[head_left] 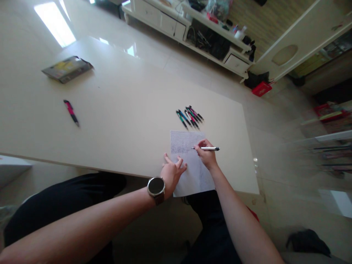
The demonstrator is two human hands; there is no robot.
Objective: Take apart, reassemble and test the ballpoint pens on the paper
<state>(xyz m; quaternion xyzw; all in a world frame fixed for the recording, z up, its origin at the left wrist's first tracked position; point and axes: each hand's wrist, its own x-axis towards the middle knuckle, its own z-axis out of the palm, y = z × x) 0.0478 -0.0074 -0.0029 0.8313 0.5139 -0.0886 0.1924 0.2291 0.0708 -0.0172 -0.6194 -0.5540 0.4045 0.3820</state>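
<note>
A white sheet of paper (189, 179) lies at the table's near edge and hangs a little over it. Its upper part carries dense rows of small handwriting, too fine to read. My right hand (206, 156) pinches a white pen (210, 148) with a black end, its tip at the right part of the written lines. Spread fingers of my left hand (173, 170) rest on the paper's left side, below the writing. A round-faced watch (156, 186) sits on my left wrist. Just beyond the paper lie several pens (189, 116) with coloured barrels and black grips.
On the white table (123, 121), a pink and black pen (71, 113) lies far to the left. Behind it rests a grey and yellow package (68, 69). Across the floor stands a white cabinet (156, 20) with drawers. A red box (261, 88) sits near it.
</note>
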